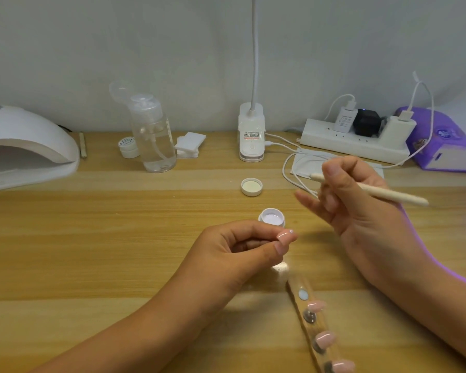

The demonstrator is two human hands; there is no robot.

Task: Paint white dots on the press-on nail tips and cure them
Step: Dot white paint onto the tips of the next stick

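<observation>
I see the pink nail tip (pixel 285 236) pinched between the thumb and forefinger of the left hand (pixel 240 249). It is held just above the surface (pixel 92 238) and has one small white dot near its far corner. The other left fingers (pixel 226 232) are curled in under it. Right behind the tip stands a little open jar (pixel 271 218) of white paint, and its lid (pixel 251 186) lies upside down farther back.

The right hand (pixel 361 208) is raised well apart from the tip. Its thumb and bent fingers hold a cream dotting stick (pixel 388 194) with its point aimed left, and the lower fingers are loosely spread.

Near me, a clear strip (pixel 316 329) lies on the surface with three more pink tips stuck on it. At the back I can make out a white curing lamp (pixel 24 146) on the left, a clear pump bottle (pixel 154 135), a desk lamp base (pixel 251 133) and a power strip (pixel 353 143).
</observation>
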